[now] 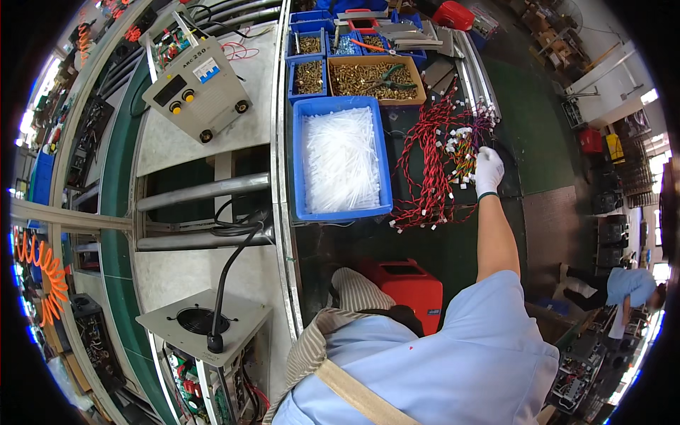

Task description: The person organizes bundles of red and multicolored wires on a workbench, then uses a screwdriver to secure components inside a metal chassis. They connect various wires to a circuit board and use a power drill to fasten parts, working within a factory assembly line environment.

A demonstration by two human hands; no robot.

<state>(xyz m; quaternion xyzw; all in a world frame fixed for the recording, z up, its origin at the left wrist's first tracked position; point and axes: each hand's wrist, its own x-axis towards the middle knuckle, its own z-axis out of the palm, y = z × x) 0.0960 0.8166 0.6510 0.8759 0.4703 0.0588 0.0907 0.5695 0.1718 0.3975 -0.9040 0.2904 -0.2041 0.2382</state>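
My right hand [489, 171], in a white glove, is stretched out over the dark bench top at the right. It rests against a bunch of multi-coloured wires with white plugs [464, 152]. Whether the fingers are closed on those wires cannot be made out. A heap of red-and-black twisted wire leads [425, 163] lies just left of the hand. My left hand is out of the picture. My light blue sleeve and shoulder fill the lower right.
Left of the leads stands a blue bin of white cable ties [304, 159]. Behind it are a cardboard box of brass screws [418, 79] with green pliers [388, 76] and small blue bins [307, 76]. A grey welding unit [198, 88] and an open unit with a fan [202, 320] sit on the roller line. A red case [407, 283] lies below. Another person [630, 287] bends at far right.
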